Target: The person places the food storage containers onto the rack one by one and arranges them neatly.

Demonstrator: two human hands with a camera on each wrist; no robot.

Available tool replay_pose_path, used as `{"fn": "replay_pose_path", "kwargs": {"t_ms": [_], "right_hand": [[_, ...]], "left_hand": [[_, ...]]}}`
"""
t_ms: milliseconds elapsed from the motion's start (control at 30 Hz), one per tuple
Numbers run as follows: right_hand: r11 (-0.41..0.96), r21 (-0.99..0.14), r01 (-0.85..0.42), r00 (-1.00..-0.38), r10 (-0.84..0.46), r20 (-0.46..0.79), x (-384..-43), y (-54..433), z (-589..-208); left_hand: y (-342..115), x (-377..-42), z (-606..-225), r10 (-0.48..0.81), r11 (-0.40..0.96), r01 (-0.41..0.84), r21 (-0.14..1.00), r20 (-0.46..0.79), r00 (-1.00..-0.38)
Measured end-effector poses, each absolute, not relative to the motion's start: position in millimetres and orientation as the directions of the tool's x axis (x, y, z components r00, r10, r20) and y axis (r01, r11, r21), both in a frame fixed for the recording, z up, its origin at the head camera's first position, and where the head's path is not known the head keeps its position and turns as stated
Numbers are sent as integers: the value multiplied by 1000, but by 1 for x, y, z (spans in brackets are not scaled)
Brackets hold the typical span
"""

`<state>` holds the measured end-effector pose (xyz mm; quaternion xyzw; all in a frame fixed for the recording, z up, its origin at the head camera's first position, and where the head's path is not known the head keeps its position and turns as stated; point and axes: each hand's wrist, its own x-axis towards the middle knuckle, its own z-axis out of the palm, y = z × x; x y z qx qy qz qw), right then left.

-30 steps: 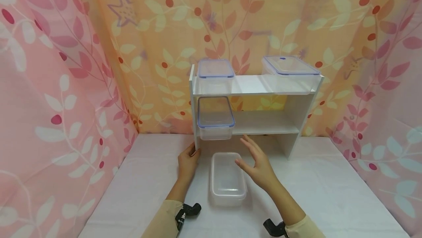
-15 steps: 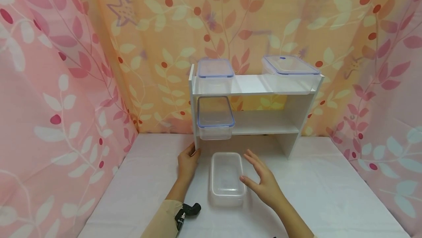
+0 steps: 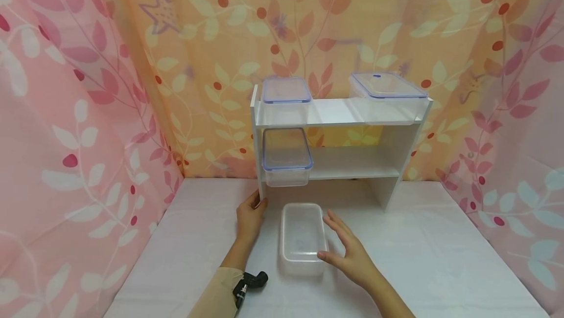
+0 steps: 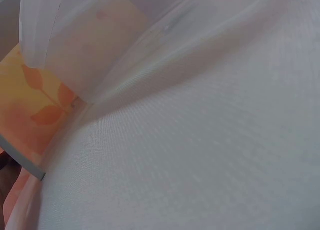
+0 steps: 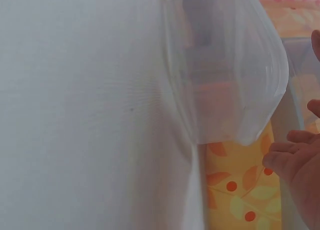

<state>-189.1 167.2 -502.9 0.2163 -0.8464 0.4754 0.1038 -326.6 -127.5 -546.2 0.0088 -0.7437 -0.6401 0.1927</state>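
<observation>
In the head view, my left hand (image 3: 249, 219) holds the lower front edge of the white shelf's left side panel (image 3: 262, 192). Most of its fingers are hidden behind that panel. A translucent plastic food container (image 3: 303, 235) sits on the table in front of the shelf; I cannot tell whether it has a lid. My right hand (image 3: 352, 257) is just to its right, fingers spread and thumb overlapping the container's corner in this view. From the right wrist, a gap shows between the hand (image 5: 300, 165) and the container (image 5: 225, 74).
Two blue-rimmed lidded containers stand on the shelf's top board, a smaller one (image 3: 286, 100) at left and a larger one (image 3: 389, 98) at right. Another blue-rimmed container (image 3: 288, 156) sits on the middle board (image 3: 352, 164), at its left end. Patterned curtains (image 3: 211, 127) surround the white-covered table (image 3: 440, 259).
My right hand has come down and towards me, alongside the container. The left hand stays at the shelf panel, and the container keeps its place.
</observation>
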Motion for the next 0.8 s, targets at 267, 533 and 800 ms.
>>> {"fn": "replay_pose_path", "kwargs": {"t_ms": [267, 533, 800], "right_hand": [[444, -782, -438, -894, -309, 325, -187, 164, -513], [462, -792, -400, -905, -335, 262, -187, 162, -517], [468, -805, -365, -915, -341, 216, -186, 162, -517]], "left_hand": [[-129, -327, -548, -258, 180, 238, 955, 279, -925], [-129, -325, -548, -255, 137, 245, 960, 273, -927], [-127, -326, -547, -247, 130, 265, 955, 290, -925]]}}
